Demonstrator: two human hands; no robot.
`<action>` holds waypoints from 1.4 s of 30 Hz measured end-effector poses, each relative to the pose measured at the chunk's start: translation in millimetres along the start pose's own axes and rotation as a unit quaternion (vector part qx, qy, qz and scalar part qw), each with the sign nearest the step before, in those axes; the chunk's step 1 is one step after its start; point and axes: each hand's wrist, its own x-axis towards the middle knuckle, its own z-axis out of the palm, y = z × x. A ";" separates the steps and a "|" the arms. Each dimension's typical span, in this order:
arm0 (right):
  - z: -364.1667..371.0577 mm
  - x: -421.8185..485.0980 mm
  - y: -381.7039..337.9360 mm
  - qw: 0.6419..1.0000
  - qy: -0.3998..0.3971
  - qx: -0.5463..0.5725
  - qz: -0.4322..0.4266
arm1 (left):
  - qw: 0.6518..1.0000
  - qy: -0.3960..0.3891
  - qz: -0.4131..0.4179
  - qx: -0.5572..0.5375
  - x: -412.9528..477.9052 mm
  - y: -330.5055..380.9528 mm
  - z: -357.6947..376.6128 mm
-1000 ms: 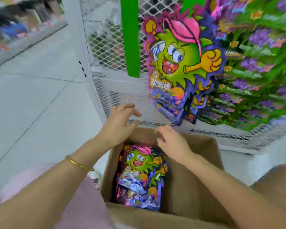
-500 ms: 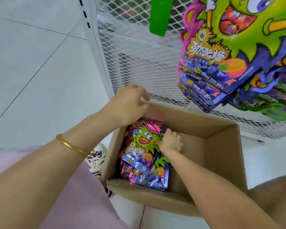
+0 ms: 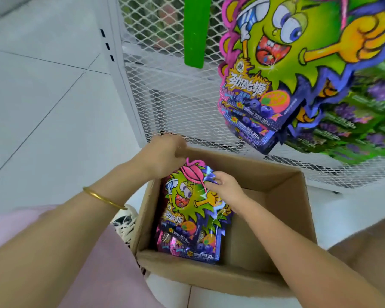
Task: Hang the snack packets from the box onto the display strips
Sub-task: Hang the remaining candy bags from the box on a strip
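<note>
**Clerk:** Head view, entry one?
**Checker:** One cardboard box (image 3: 282, 196), open at the top, standing on the pale tiled floor (image 3: 42, 96) just in front of a white mesh panel (image 3: 165, 96).

**Clerk:** Contents?
**Checker:** A stack of snack packets (image 3: 207, 247) in the box's left half, purple-edged, printed with a green cartoon face. The top packet (image 3: 187, 210) is tilted, its pink upper end raised toward the far wall of the box.

**Clerk:** Hands?
**Checker:** The right hand (image 3: 228, 191) is inside the box, fingertips (image 3: 211, 182) pinching the upper right edge of the top packet. The left hand (image 3: 162, 157) is at the box's far left corner, just above the packet's pink tip. Its fingers are bent but blurred, so I cannot tell whether they grip the rim, the packet or nothing. There is a gold bangle (image 3: 102, 197) on that wrist.

**Clerk:** Display?
**Checker:** One green display strip (image 3: 196, 30) hangs against the mesh, bare along the length in view. To its right are hung packets (image 3: 298, 63) of the same design, overlapping in a bunch (more in green and purple behind them, too blurred to list).

**Clerk:** Sundries?
**Checker:** One laced shoe (image 3: 125, 223), touching the box's left wall.
</note>
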 end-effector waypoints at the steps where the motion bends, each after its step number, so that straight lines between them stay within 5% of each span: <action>1: -5.3 -7.1 -7.6 1.000 -0.014 0.006 -0.015 | 1.000 -0.004 -0.004 0.005 -0.8 -0.2 0.6; 7: -47.1 -52.9 -60.4 0.990 -0.090 -0.024 -0.106 | 1.000 0.001 0.018 -0.005 -15.2 23.3 -12.2; 13: -94.8 -105.3 -118.5 0.976 -0.073 -0.100 -0.179 | 0.990 0.066 0.058 -0.107 -37.6 63.3 -43.6; 22: -141.5 -155.0 -217.3 0.920 0.092 -0.211 -0.316 | 0.975 0.111 0.164 -0.099 -34.8 136.1 -119.5; 32: -192.5 -154.0 -309.5 0.861 0.244 -0.274 -0.351 | 0.898 0.262 0.115 -0.334 41.2 210.7 -234.7; 42: -193.2 -133.0 -349.4 0.778 0.391 -0.353 -0.342 | 0.925 0.217 0.109 -0.292 48.5 210.0 -254.8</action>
